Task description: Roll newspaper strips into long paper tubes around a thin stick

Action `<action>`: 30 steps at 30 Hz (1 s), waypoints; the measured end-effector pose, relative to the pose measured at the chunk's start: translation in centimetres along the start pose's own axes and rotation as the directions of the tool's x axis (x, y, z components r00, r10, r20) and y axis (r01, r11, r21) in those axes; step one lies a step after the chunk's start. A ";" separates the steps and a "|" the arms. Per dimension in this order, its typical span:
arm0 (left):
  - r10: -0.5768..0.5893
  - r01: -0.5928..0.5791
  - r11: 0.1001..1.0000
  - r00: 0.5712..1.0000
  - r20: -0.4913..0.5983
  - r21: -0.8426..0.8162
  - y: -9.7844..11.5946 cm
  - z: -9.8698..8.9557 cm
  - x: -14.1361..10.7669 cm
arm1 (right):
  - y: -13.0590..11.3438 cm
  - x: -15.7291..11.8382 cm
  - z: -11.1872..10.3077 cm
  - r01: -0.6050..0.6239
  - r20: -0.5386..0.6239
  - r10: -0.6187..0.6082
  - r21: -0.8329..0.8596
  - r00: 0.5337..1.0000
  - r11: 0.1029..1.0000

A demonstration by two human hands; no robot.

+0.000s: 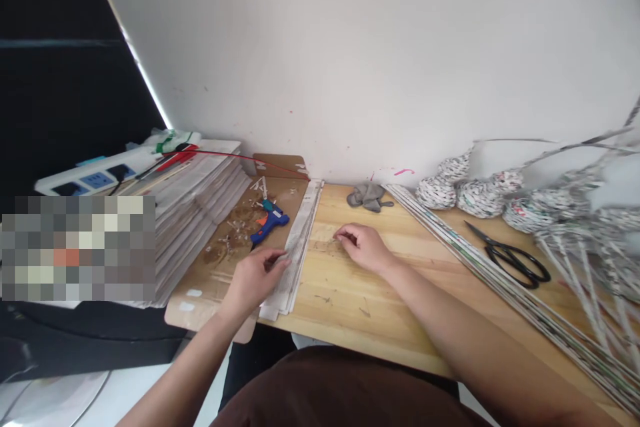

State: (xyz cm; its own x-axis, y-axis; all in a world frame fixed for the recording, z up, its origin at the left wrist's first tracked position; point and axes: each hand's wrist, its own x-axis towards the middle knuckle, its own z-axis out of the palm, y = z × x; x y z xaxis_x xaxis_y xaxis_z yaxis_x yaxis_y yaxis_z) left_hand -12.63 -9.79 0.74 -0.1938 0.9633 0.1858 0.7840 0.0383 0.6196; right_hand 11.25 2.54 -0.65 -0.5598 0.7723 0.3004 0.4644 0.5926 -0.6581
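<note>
My left hand [257, 277] is over the stack of narrow paper strips [296, 250], its thumb and fingers apart with nothing visible between them. Above the bare wood of the table, my right hand [364, 245] has its fingertips pinched together; whatever they hold, if anything, is too small to name. A blue glue gun [270, 221] lies on the brown cardboard [200, 277], just beyond my left hand, among glue scraps. Past my right hand a crumpled grey cloth [369, 197] rests near the wall.
Black scissors [515, 261] lie at the right, beyond a bundle of long rolled paper sticks [465, 250]. Woven paper gourd shapes [480, 197] line the wall. At the left are stacked papers [200, 213] and a white power strip [100, 172].
</note>
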 end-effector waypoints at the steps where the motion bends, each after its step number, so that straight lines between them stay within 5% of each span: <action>1: -0.003 0.002 0.999 1.000 0.021 0.035 0.1 -0.5 0.1 | 0.0 0.0 0.0 -0.003 -0.002 0.003 0.016 1.000 1.000; 7: 0.032 -0.025 0.991 0.998 -0.050 0.130 1.3 -1.2 0.7 | -0.9 -0.1 0.1 -0.092 0.009 0.093 0.256 0.996 0.962; 12: 0.243 -0.226 0.957 0.967 -0.074 0.183 3.3 0.4 0.4 | -1.9 -0.3 0.9 -0.443 0.383 0.254 0.566 0.888 0.695; 16: 0.464 -0.447 0.845 0.886 0.013 0.292 5.1 2.1 -0.3 | -2.0 -0.1 0.7 -0.536 0.470 0.277 0.614 0.838 0.579; 24: 0.590 -0.611 0.697 0.786 0.183 0.376 6.3 4.0 -1.3 | -2.3 -0.4 0.5 -0.428 0.429 0.211 0.509 0.878 0.746; 30: 0.581 -0.621 0.668 0.779 0.236 0.410 6.3 4.0 -1.6 | -2.6 -0.7 0.6 -0.360 0.400 0.161 0.491 0.902 0.793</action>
State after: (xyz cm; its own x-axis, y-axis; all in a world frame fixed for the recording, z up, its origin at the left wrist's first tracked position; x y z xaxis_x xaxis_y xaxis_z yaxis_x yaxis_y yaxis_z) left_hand -5.05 -10.08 1.32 0.4432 0.8355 0.3247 0.8856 -0.4643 -0.0140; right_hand 9.99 0.28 0.44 -0.7046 0.7009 -0.1112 0.2327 0.0802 -0.9692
